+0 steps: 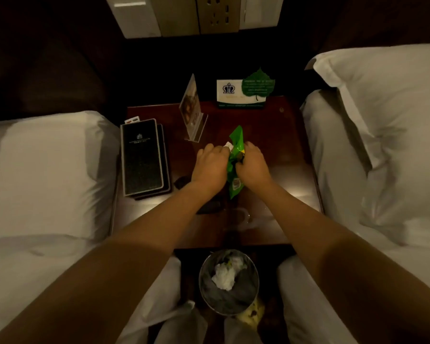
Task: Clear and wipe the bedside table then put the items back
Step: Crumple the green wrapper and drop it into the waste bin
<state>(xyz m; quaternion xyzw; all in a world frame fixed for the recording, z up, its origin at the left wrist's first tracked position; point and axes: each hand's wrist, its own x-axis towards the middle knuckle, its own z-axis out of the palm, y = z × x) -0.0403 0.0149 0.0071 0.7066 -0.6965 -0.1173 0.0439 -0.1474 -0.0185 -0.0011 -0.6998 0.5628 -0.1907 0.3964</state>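
A dark wooden bedside table [278, 150] stands between two beds. Over its middle, both my hands hold a green wipes packet [236, 142]. My right hand [252, 165] grips the packet's right side. My left hand [210, 165] pinches a white wipe [228, 145] sticking out of its top. On the table's left lies a black folder stack [142, 157]. An acrylic sign holder [193, 110] stands behind the packet, and a white card with a green leaf [243, 91] stands at the back.
A metal bin [227, 281] with crumpled white tissue sits on the floor below the table's front edge. White pillows and bedding flank the table on both sides. A wall panel with sockets [216, 13] is above. A small dark object [181, 182] lies by the folders.
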